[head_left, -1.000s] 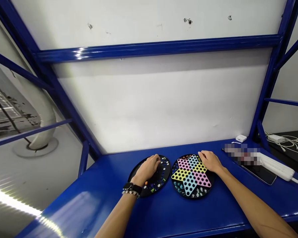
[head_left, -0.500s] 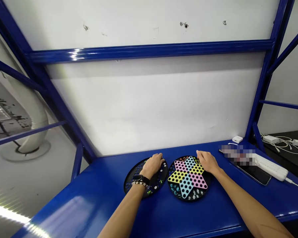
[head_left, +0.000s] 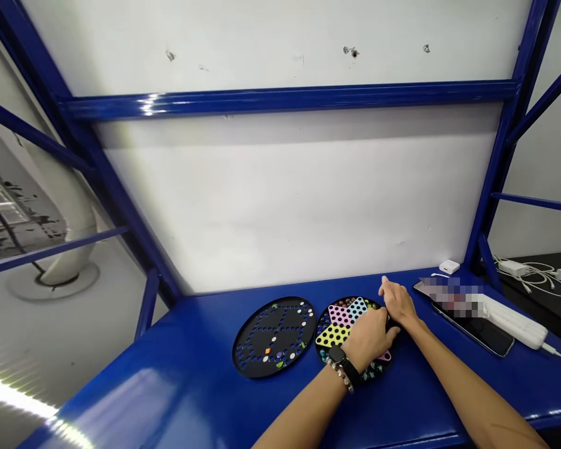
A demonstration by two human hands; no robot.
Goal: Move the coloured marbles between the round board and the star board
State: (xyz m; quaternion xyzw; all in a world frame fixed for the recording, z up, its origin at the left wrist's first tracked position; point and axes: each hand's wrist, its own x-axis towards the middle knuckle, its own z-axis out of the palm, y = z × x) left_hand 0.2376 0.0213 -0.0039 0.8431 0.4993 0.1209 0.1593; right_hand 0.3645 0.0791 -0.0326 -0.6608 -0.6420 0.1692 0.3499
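Left hand (head_left: 367, 340) and right hand (head_left: 398, 304) were close together at the star board (head_left: 336, 335)

The star board lay on the blue bench (head_left: 144, 374), its pink, yellow and blue points dotted with black holes. The left hand, with a watch (head_left: 337, 355) and a bead bracelet (head_left: 340, 374) at the wrist, stretched over its near right part. The right hand was at its far right edge, just beside the left fingers. The fingertips were hidden, so I could not tell whether either grip was wide, narrow or holding something.

A black board (head_left: 287, 343) lay just to the left, carrying a few white pieces, an orange piece (head_left: 268, 351) and green ones. To the right lay a phone (head_left: 479, 333), a white power strip (head_left: 518, 321) and, farther back, a small white box (head_left: 449, 267). A blocky blur hid a patch near the phone; any lettering there was unreadable.
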